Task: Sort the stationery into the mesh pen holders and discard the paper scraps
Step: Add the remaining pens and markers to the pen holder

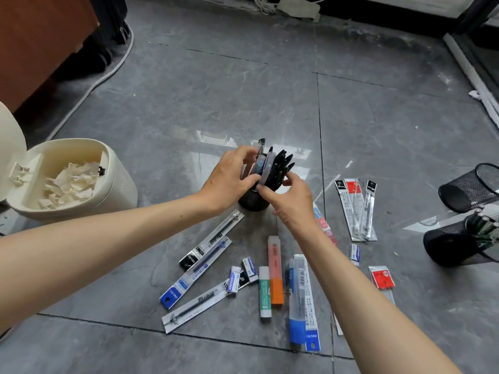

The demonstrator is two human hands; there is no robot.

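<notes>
Refill packs [196,268] marked "deli" and small erasers [249,269] labelled "ERASER" lie scattered on the grey floor [378,117] nearest the camera. Beyond them, the left hand [229,179] and right hand [291,201] both close on what appears to be a clear pen case [266,166] standing among black pens in an upright mesh pen holder [252,201]. Paper scraps [70,182] fill the open cream bin [118,184] at left.

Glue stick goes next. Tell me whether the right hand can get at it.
Probably yes. The glue stick lies uncovered on the floor beside the orange highlighter, but the right hand is busy at the pen holder.

Home interior, grey tiled floor [243,85], bin [118,184]
</notes>
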